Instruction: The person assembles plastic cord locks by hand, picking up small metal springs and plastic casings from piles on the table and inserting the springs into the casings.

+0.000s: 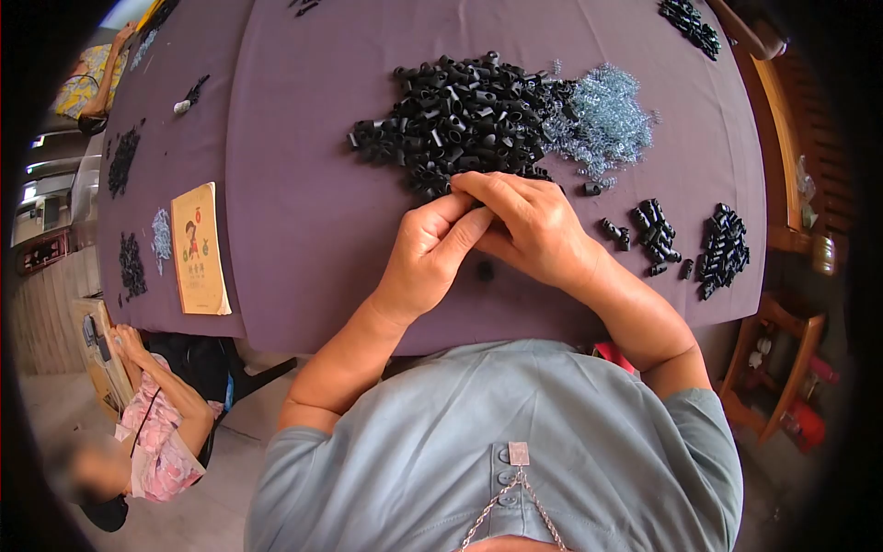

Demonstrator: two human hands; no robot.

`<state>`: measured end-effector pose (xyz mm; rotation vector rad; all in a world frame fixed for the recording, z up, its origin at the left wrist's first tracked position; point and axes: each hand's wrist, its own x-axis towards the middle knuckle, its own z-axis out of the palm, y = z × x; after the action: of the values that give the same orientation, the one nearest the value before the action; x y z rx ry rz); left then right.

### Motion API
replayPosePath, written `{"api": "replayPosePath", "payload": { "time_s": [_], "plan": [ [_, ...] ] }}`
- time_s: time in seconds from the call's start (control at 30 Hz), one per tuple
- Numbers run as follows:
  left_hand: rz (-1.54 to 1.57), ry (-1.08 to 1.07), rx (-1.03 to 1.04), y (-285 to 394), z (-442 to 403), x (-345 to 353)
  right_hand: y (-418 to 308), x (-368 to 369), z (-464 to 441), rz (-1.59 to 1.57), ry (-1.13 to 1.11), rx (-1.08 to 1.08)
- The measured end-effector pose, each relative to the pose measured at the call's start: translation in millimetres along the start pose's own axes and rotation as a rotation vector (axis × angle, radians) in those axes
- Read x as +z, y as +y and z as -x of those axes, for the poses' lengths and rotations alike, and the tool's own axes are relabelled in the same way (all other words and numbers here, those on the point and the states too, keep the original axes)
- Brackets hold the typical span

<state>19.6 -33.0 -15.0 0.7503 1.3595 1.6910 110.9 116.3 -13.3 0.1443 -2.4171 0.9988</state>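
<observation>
My left hand [430, 247] and my right hand [529, 223] meet in front of my chest, fingertips pressed together. Whatever small piece they hold is hidden by the fingers. Just beyond them lies a big heap of hollow black plastic pieces [469, 110]. Touching its right side is a pile of small coil springs [609, 120]. One black piece [486, 270] rests on the cloth below my hands. By my right forearm are a loose group of black cylindrical pieces [655, 232] and a denser pile of similar pieces [723, 250].
A purple cloth [313, 166] covers the table. To the left are a booklet [200, 250], more springs [161, 241] and black parts [131, 265]. Another person [166, 414] sits at lower left; a patterned sleeve [87, 83] shows at upper left. A wooden stand [768, 368] is at right.
</observation>
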Motion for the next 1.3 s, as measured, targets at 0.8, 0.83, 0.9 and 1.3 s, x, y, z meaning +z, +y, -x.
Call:
{"api": "replayPosePath", "payload": {
  "time_s": [0.8,0.83,0.9,1.3],
  "plan": [
    [-0.029,0.028,0.034,0.1,2.7,4.8,0.1,2.8,-2.4,-0.006,0.073,-0.011],
    [-0.019,0.037,0.033,-1.1,3.2,5.7,-0.8,2.3,-2.6,-0.01,0.061,-0.005],
    [-0.014,0.045,0.031,-1.0,3.3,6.0,-2.4,1.7,-3.1,-0.024,0.041,0.011],
    [0.021,0.043,0.02,4.1,3.2,6.7,-5.0,0.3,-2.8,-0.082,0.001,0.045]
  ]
}}
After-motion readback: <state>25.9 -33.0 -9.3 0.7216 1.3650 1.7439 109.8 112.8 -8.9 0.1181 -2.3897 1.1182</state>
